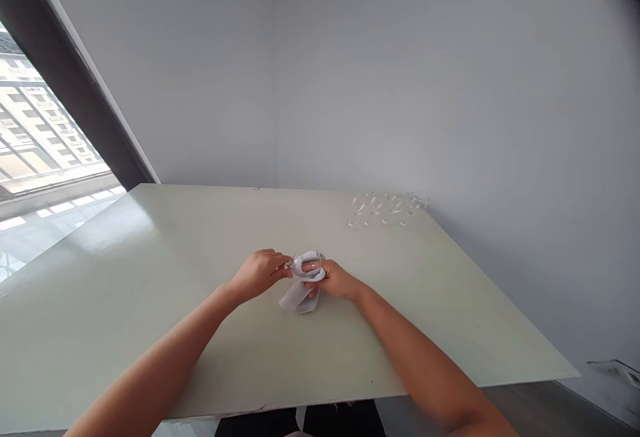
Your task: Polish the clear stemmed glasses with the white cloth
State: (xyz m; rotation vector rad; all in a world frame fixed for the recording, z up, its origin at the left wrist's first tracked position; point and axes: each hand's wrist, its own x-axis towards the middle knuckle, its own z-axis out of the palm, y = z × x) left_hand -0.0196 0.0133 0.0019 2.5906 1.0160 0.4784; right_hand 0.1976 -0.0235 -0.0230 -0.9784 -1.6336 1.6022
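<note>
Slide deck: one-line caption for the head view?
Left hand and right hand hold a white cloth around a glass above a table.

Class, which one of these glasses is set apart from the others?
The glass between the left hand and right hand, partly wrapped in a white cloth. The other glasses stand grouped near the table's far edge.

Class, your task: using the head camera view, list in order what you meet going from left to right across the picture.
window → left hand → white cloth → right hand → clear glasses
</note>
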